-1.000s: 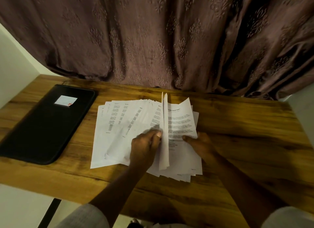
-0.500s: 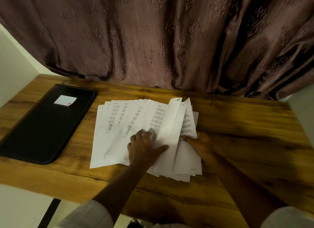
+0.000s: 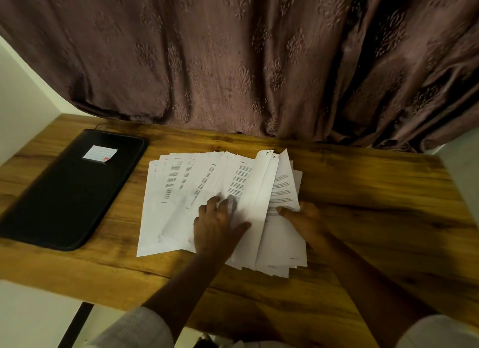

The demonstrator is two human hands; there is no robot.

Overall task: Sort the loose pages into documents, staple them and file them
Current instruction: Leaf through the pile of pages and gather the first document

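A brown patterned curtain (image 3: 233, 62) hangs across the far side. In front of it stands a wooden table (image 3: 375, 205). A black folder (image 3: 70, 192) lies flat at its left end. The loose pages (image 3: 176, 192) lie fanned out mid-table, just right of the folder. The left hand (image 3: 215, 225) rests open on the fan, fingers spread flat. The right hand (image 3: 303, 218) pinches the pages' right side, thumb on top. One sheet (image 3: 259, 192) leans half-turned between the hands. A small label (image 3: 99, 153) sits on the folder's far end.
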